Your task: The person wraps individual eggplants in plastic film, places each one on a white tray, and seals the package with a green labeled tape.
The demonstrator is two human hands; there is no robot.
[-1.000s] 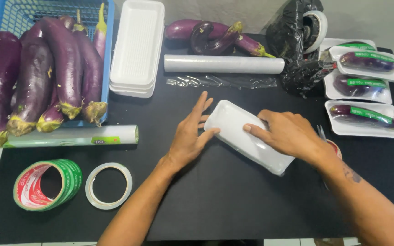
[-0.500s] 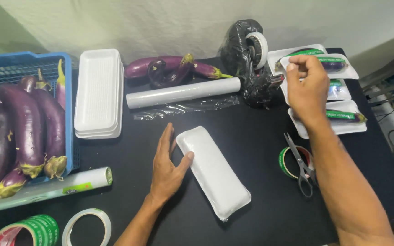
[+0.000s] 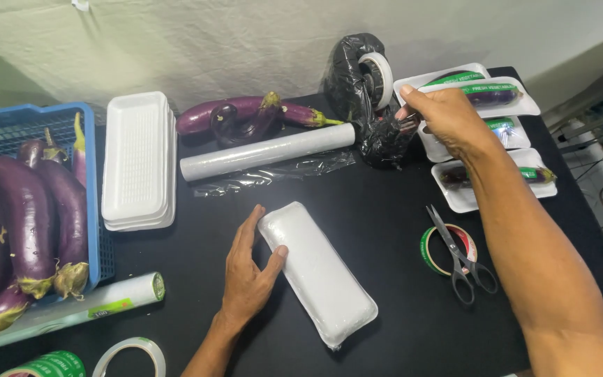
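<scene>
I have the left hand (image 3: pixel 246 276) lying flat against the wrapped foam tray (image 3: pixel 317 272) at the centre of the frame, palm down on the black table (image 3: pixel 385 209), thumb pressed to the tray's near long edge and fingers spread along its upper end — open and steadying, not clamped. The tray lies slantwise, its upper end toward the middle of the frame and its lower end toward bottom centre. I judge it very light and fairly stiff but easily dented, with cling film drawn over it that looks slick, so I would take it by the two long edges rather than press on the top face. The right hand (image 3: pixel 448 119) is up in the upper right, fingers pinched together at the crumpled black plastic bag (image 3: pixel 357 84) beside the white tape roll (image 3: pixel 378 70); what it pinches I cannot make out. Under it sit the packed eggplant trays (image 3: pixel 486 178) with green labels. Scissors (image 3: pixel 458 258) lie across a green tape ring (image 3: pixel 430 248) right of centre. A cling film roll (image 3: pixel 266 151) lies across the upper middle, loose eggplants (image 3: pixel 246 115) behind it, a stack of empty foam trays (image 3: pixel 137 160) to its left, and a blue basket (image 3: pixel 92 202) of eggplants fills the left edge.
</scene>
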